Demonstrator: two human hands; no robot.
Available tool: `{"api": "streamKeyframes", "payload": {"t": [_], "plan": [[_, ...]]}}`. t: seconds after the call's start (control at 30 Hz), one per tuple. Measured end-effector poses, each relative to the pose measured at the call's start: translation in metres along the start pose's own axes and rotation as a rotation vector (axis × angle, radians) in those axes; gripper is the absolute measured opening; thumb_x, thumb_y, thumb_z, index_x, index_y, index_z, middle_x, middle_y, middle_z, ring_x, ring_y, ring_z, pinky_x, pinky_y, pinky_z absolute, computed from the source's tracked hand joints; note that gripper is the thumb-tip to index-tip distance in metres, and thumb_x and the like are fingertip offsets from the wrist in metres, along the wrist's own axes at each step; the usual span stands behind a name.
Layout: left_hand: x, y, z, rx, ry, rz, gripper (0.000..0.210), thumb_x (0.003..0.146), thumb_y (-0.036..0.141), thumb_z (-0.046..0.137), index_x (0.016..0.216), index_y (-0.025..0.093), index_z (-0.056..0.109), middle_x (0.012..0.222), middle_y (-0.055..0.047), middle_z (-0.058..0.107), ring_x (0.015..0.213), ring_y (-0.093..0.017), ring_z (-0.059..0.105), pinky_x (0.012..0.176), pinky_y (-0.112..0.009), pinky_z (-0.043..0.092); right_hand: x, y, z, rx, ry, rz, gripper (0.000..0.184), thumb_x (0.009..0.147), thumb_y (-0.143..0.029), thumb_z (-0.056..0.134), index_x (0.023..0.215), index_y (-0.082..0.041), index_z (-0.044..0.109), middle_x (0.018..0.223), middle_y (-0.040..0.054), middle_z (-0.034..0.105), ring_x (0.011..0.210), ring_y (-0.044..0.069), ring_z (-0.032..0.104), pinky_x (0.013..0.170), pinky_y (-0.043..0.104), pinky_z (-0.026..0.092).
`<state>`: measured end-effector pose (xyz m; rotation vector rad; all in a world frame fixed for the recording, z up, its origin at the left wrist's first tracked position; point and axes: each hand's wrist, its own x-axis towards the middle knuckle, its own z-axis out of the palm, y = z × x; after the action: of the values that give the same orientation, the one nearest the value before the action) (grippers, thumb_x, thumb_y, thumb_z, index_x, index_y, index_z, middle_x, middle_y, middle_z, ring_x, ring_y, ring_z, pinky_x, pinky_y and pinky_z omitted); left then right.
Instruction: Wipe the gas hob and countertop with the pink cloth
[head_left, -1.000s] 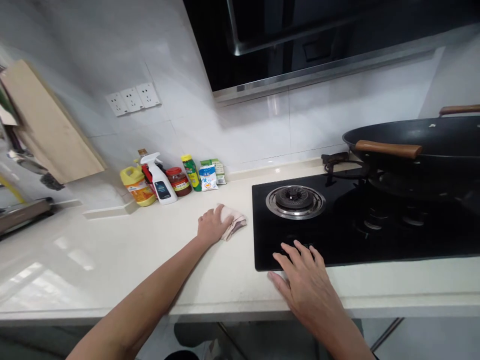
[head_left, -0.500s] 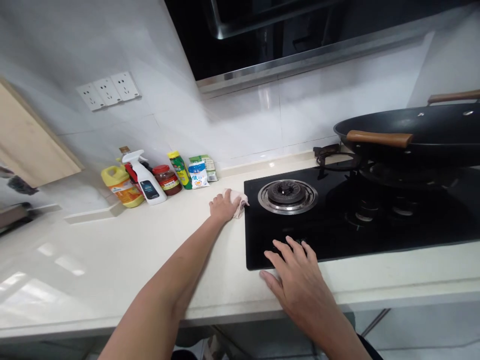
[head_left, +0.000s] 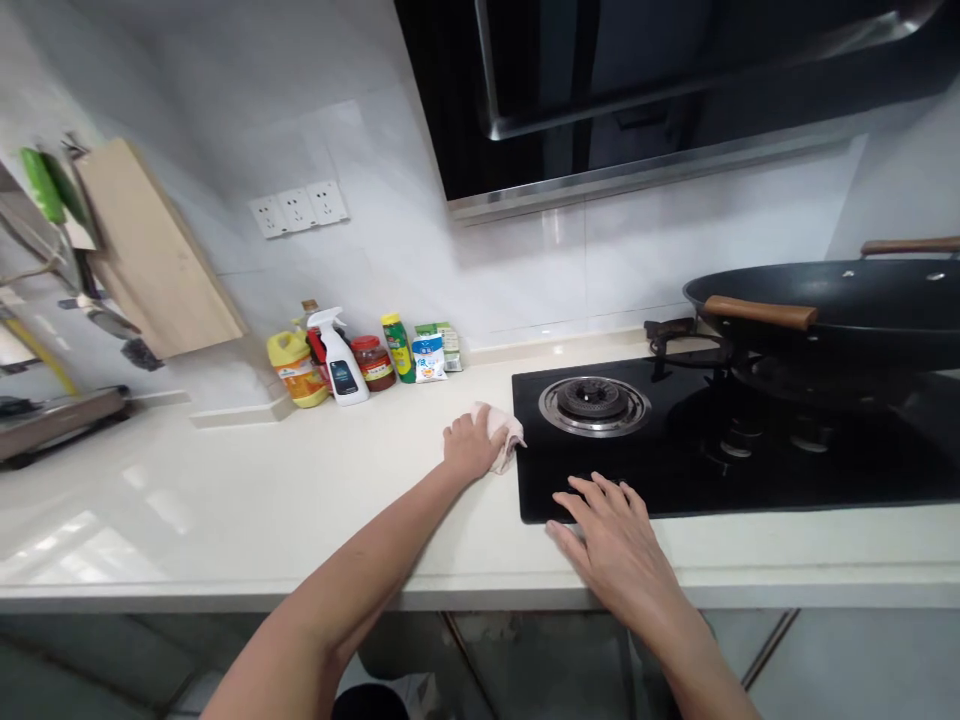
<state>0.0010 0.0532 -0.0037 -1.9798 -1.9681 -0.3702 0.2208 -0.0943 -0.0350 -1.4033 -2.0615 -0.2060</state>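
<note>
1. Possibly, a snag: the cloth, pushed farther right, could catch its loose corner on the cooktop edge.
2. Cloth: pale pinkish, crumpled, pointed at one corner; lies on the table, beside the cooktop.
3. Left hand: grip holds the cloth beneath bent fingers.
4. Right hand: grip wide, holding nothing, at the cooktop's front edge; contact cannot be told.

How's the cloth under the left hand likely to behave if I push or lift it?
The cloth is probably floppy: its loose part lies in soft folds beside the left hand, so it would likely sag when lifted. It looks thin, so it should be light. Pushed, it may slide easily, since the countertop looks smooth and glossy.
</note>
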Motion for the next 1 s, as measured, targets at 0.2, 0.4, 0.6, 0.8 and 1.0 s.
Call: {"api": "streamKeyframes", "payload": {"t": [0.2,0.4,0.6,0.8,1.0], "plan": [[-0.035,-0.004,-0.015,-0.025,0.006,0.063,0.066,0.097,0.063,0.043,0.148,0.022,0.041,0.128,-0.019,0.059,0.116,-0.035,0.056,0.099,-0.048,0.039,-0.001,0.002,0.004,-0.025,0.016,-0.03,0.035,0.098,-0.041,0.051,0.122,-0.024,0.068,0.133,0.009,0.064,0.133,0.032,0.048,0.11,0.056,0.033],[-0.063,-0.007,-0.027,-0.055,0.009,0.129,0.064,0.098,0.061,0.041,0.148,0.021,0.041,0.128,-0.018,0.059,0.115,-0.035,0.056,0.097,-0.048,0.041,-0.002,0.003,0.006,-0.029,0.011,-0.031,0.035,0.098,-0.042,0.049,0.122,-0.024,0.068,0.133,0.0086,0.064,0.132,0.031,0.049,0.109,0.055,0.034],[-0.085,-0.007,-0.036,-0.132,0.002,0.201,0.06,0.099,0.057,0.041,0.147,0.02,0.042,0.13,-0.018,0.058,0.118,-0.034,0.054,0.099,-0.049,0.04,-0.002,0.005,0.008,-0.04,0.005,-0.043,0.036,0.099,-0.043,0.048,0.122,-0.024,0.068,0.133,0.0084,0.063,0.132,0.031,0.048,0.109,0.055,0.034],[-0.111,-0.003,-0.052,-0.229,-0.042,0.329,0.059,0.099,0.054,0.041,0.149,0.023,0.036,0.138,-0.017,0.053,0.122,-0.032,0.051,0.102,-0.049,0.038,-0.003,0.008,0.011,-0.039,0.011,-0.051,0.037,0.099,-0.044,0.047,0.123,-0.025,0.068,0.134,0.0081,0.063,0.132,0.032,0.048,0.109,0.056,0.033],[-0.105,0.006,-0.064,-0.261,-0.142,0.315,0.06,0.099,0.054,0.043,0.15,0.023,0.035,0.144,-0.014,0.05,0.127,-0.031,0.048,0.107,-0.049,0.035,-0.003,0.008,0.01,-0.041,-0.005,-0.05,0.038,0.099,-0.046,0.046,0.123,-0.025,0.067,0.136,0.0078,0.062,0.133,0.034,0.046,0.11,0.057,0.033]]}}
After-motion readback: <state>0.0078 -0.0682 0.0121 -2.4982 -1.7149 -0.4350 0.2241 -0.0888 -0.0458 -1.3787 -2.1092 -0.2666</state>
